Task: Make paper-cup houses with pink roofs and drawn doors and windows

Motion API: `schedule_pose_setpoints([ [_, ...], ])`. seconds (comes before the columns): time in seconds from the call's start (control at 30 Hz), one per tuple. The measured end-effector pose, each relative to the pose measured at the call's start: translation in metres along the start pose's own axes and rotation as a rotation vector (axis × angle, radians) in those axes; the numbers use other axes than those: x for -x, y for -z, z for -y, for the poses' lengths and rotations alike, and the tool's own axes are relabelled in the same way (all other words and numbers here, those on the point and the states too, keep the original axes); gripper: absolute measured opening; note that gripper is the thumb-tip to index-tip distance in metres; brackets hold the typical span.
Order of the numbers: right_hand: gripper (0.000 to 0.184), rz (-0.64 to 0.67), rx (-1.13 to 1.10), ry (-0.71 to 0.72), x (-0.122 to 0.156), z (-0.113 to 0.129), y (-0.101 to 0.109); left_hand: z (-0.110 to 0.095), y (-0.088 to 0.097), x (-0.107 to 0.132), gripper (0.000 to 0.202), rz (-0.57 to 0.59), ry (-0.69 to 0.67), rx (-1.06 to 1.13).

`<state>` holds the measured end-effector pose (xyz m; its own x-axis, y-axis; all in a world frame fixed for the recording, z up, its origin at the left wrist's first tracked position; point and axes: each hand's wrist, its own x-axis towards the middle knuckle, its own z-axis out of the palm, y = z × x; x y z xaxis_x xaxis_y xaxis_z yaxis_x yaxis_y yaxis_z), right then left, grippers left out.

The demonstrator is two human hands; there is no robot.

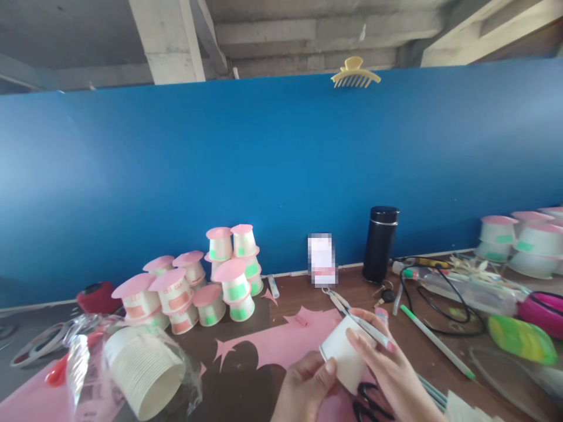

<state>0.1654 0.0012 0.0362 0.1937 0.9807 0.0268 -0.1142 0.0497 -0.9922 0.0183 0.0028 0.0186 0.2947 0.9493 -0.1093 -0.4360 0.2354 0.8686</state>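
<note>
A white paper cup is tilted between my two hands at the lower middle. My left hand pinches its rim, thumb on the near side. My right hand grips the far side of the cup, and a slim pale pen-like stick lies between its fingers. Beneath the hands, pink paper with rounded cut-outs covers part of the table. Black-handled scissors rest just below the cup, partly hidden by my right hand.
Stacked cups with pink paper discs stand left of centre, and more cups stand far right. A bagged cup sleeve lies front left. A black flask stands by the blue partition. A green-tipped pen and cables lie right.
</note>
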Motion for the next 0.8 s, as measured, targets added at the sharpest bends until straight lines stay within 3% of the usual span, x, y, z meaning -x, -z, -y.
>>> schedule_pose_setpoints([
  [0.17, 0.043, 0.029, -0.087, -0.020, 0.011, 0.014, -0.013, 0.003, -0.012, 0.006, 0.048, 0.067, 0.166, 0.350],
  [0.33, 0.049, 0.089, -0.118, -0.061, 0.010, 0.008, -0.011, -0.003, -0.009, 0.009, 0.036, -0.041, 0.257, 0.412],
  [0.43, 0.054, 0.103, -0.068, -0.023, 0.008, 0.002, -0.009, -0.003, -0.007, 0.009, 0.033, -0.068, 0.241, 0.460],
  [0.7, 0.053, 0.062, 0.052, 0.081, 0.005, -0.001, -0.016, 0.011, -0.007, 0.006, 0.038, 0.033, 0.178, 0.543],
  [0.8, 0.049, 0.074, 0.181, 0.142, 0.003, -0.005, -0.015, 0.019, -0.003, 0.005, 0.036, 0.011, 0.248, 0.579],
])
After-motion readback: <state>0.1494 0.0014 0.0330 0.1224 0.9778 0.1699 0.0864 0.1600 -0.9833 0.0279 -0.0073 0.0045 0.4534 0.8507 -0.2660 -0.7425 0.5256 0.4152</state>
